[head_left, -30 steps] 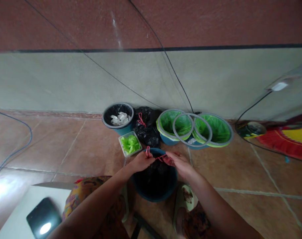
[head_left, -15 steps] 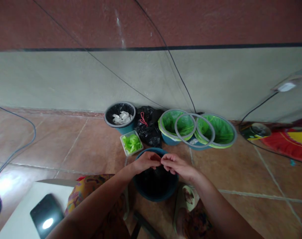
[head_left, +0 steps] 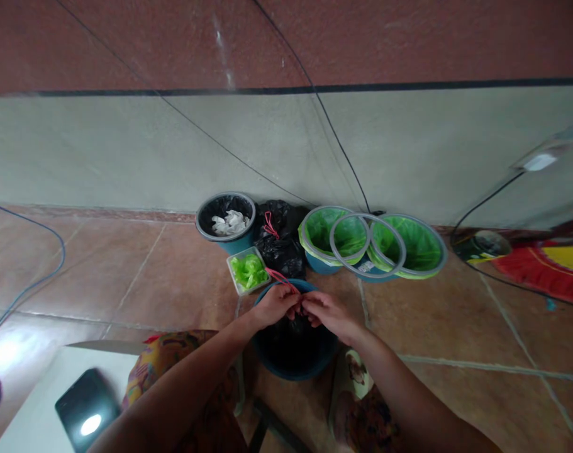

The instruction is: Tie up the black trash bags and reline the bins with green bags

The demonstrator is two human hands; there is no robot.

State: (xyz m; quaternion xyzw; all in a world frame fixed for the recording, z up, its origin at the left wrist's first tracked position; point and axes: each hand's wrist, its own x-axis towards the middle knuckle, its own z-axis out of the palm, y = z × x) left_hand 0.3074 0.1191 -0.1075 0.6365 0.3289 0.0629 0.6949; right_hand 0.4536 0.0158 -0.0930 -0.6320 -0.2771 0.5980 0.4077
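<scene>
Between my feet stands a blue bin (head_left: pixel 296 376) with a black plastic bag (head_left: pixel 298 327) inside it. Over its mouth my left hand (head_left: pixel 274 305) is closed in a pinch on a red drawstring (head_left: pixel 281 277), whose loop sticks out past the fingers toward the far left. My right hand (head_left: pixel 331 313) meets it fingertip to fingertip, also pinching at the gathered top of the bag. My fingers hide exactly what the right one grips.
Ahead are a bin with white crumpled plastic (head_left: pixel 231 223), a tied black bag (head_left: pixel 280 248), a tray of green plastic (head_left: pixel 249 270) and green-lined bins (head_left: pixel 331 229) topped by grey rings (head_left: pixel 345 258). A phone (head_left: pixel 87 409) lies on a white surface at lower left.
The red drawstring now shows as a loop rising out of my left hand; before, it was not visible there. Both hands stay over the bin, fingers still together.
</scene>
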